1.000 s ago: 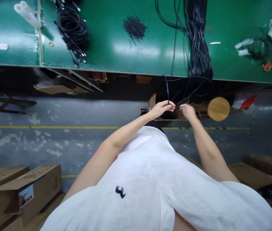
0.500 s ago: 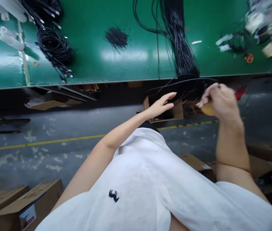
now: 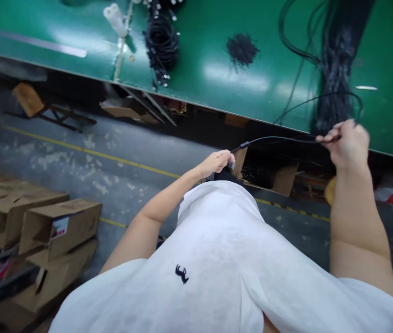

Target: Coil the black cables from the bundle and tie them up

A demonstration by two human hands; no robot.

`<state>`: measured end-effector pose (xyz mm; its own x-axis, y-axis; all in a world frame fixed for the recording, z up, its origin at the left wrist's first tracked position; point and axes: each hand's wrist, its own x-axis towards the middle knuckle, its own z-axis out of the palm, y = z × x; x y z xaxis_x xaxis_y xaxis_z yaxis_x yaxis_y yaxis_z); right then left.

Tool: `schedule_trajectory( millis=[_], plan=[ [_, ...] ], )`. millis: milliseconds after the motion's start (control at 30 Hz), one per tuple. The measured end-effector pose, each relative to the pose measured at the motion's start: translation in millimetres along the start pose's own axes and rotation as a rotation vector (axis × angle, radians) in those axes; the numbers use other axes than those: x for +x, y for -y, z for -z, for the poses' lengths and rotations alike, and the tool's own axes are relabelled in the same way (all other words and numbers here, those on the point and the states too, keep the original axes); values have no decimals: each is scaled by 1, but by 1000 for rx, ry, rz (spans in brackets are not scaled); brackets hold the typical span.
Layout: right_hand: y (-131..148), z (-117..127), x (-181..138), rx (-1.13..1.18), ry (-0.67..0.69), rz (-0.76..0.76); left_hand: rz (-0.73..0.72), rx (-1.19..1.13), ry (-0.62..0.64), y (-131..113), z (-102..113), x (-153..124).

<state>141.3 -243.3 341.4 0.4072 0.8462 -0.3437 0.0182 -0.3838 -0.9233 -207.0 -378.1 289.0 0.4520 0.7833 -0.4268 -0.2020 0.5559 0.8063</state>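
Observation:
A thin black cable (image 3: 279,138) stretches between my two hands in front of the bench edge. My left hand (image 3: 218,162) is closed on its left end, close to a small black cylinder (image 3: 244,144) on the cable. My right hand (image 3: 349,141) grips it farther along, fingers wrapped round, and a loop of cable rises above that hand over the bench. Behind my right hand a thick bundle of black cables (image 3: 337,69) lies on the green bench (image 3: 196,88), its lower end at the edge.
An open cardboard box (image 3: 284,179) with dark contents sits below the cable. On the bench are a pile of short black pieces (image 3: 242,49), a coiled cable bundle (image 3: 161,41) and white rolls (image 3: 115,19). Cardboard boxes (image 3: 78,226) stand on the floor at lower left.
My left hand, open before, has closed on the cable end. The cable is now drawn out between both hands. The view has swung left, so the bench appears shifted right and tilted.

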Motion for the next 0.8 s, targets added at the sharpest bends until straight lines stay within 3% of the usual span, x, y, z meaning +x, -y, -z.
schedule_trajectory(
  millis=[100,267,367,433,500,600,667,700,733,767,800],
  plan=[
    [-33,-11,-12,-146,150,-130,113,-92,79,-5,13,-21],
    [-31,-50,-31,145,233,-156,321,-233,77,17,18,-26],
    [-26,-61,-32,77,298,-142,236,-299,-7,24,16,-22],
    [-26,-56,-33,-207,320,-114,123,-352,-66,21,14,-21],
    [-26,-50,-40,-627,299,21,95,-396,-81,13,9,-22],
    [-26,-59,-68,-976,276,582,151,-442,-33,-4,0,-24],
    [-34,-78,-90,-946,532,905,182,-466,8,-18,-3,-29],
    [-41,-87,-99,-911,758,942,181,-482,5,-27,-1,-34],
    [-51,-94,-105,-881,979,884,158,-506,-33,-37,3,-42],
    [-63,-98,-108,-856,1112,764,106,-542,-103,-47,10,-52],
    [-74,-99,-107,-841,1136,634,33,-584,-198,-57,19,-65]
  ],
)
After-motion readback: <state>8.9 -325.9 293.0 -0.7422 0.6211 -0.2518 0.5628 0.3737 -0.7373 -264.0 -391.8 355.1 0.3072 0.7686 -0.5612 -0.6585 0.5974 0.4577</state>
